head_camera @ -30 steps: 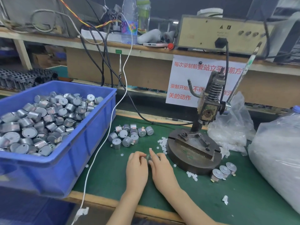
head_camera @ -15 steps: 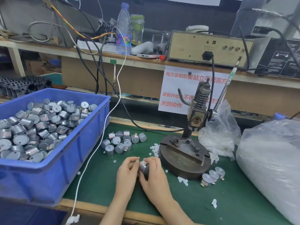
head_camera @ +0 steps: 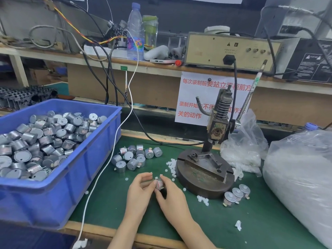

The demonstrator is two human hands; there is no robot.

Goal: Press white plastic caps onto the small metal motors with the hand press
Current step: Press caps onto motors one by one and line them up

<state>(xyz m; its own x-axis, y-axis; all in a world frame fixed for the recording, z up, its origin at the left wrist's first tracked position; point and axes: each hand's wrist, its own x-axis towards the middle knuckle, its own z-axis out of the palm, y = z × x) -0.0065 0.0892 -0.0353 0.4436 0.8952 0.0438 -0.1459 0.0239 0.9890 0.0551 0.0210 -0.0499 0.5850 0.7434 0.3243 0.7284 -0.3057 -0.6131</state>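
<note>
Your green bench mat (head_camera: 260, 221) carries every item noted below. A blue crate (head_camera: 45, 203) sits at your left, heaped with bare metal motors. A large clear bag (head_camera: 301, 177) of whitish contents occupies the right side. The hand press (head_camera: 204, 173) stands between them on its round base, with the lever slanting up to the right. A smaller crumpled bag (head_camera: 244, 151) lies just behind and right of that base.

A cluster of loose motors (head_camera: 134, 157) lies on the mat between the crate and the press. Three white-topped motors (head_camera: 237, 194) stand in a row just beside the base's near right edge.

Your left hand (head_camera: 139, 193) and right hand (head_camera: 172, 198) meet in front of the press. Both have their fingers curled onto a single motor (head_camera: 159, 183). The right hand grips it from the near side, and the left thumb and fingertips sit against its left face. Whether a cap is seated on it cannot be determined.

White caps (head_camera: 171, 165) are scattered on the mat along the base's left edge.
</note>
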